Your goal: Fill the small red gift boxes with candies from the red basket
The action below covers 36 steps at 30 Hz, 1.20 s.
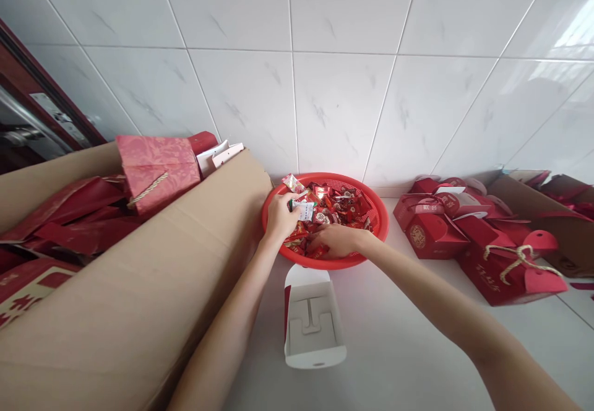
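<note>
A red plastic basket (381,222) full of wrapped candies (346,203) stands against the wall. My left hand (281,216) is over its left side, closed on several small wrapped candies, a white packet (304,211) among them. Deep in the front of the pile, my right hand (338,241) has its fingers curled down among the wrappers. What those fingers hold, if anything, is hidden. Just in front of the basket lies an open candy box (313,324), its white inside facing up and showing nothing in it; a strip of red shows along its left side.
On the left a large cardboard carton (199,225) holds red gift boxes and bags (158,166). Several folded red candy boxes (434,225) stand on the right, one with a cord bow (513,268). Behind them is another carton (557,237). White wall tiles (343,108) rise behind the basket.
</note>
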Available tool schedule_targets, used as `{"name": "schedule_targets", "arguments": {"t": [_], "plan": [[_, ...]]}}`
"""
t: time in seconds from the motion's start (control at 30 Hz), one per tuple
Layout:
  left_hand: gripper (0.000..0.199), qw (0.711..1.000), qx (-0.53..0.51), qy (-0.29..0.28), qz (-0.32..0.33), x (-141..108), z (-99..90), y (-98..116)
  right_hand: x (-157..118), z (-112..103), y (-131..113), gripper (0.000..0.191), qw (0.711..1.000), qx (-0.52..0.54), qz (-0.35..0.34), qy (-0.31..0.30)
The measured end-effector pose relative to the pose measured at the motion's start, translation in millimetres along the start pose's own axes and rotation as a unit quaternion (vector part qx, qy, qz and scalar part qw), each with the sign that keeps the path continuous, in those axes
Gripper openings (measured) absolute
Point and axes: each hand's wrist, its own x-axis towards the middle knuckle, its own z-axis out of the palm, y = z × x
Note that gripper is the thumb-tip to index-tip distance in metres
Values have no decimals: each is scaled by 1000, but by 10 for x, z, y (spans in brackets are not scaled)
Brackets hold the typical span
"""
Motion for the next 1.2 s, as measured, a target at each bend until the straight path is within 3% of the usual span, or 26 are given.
{"name": "schedule_targets", "arguments": {"t": [0.17, 0.37, 0.53, 0.8, 0.93, 1.07, 1.2], "plan": [[30, 1000, 2, -8, -14, 0, -2, 3, -94, -79, 97, 16, 994, -87, 67, -31], [30, 1000, 0, -7, -16, 10, 4, -20, -311, -197, 306, 16, 970, -175, 171, 2], [28, 1000, -1, -11, -15, 22, 10, -36, -422, -199, 394, 32, 974, -150, 170, 2], [28, 1000, -5, -13, -20, 19, 21, -46, -320, -137, 222, 7, 972, -141, 188, -29], [29, 999, -13, -24, -22, 15, 4, -19, -226, -20, 177, 25, 971, -146, 189, -23], [30, 999, -16, -32, -32, 10, -12, 3, -221, 3, 265, 25, 981, -38, 191, 10], [31, 998, -30, -32, -36, 13, -4, -3, -318, -8, 435, 14, 969, 152, 162, 111]]}}
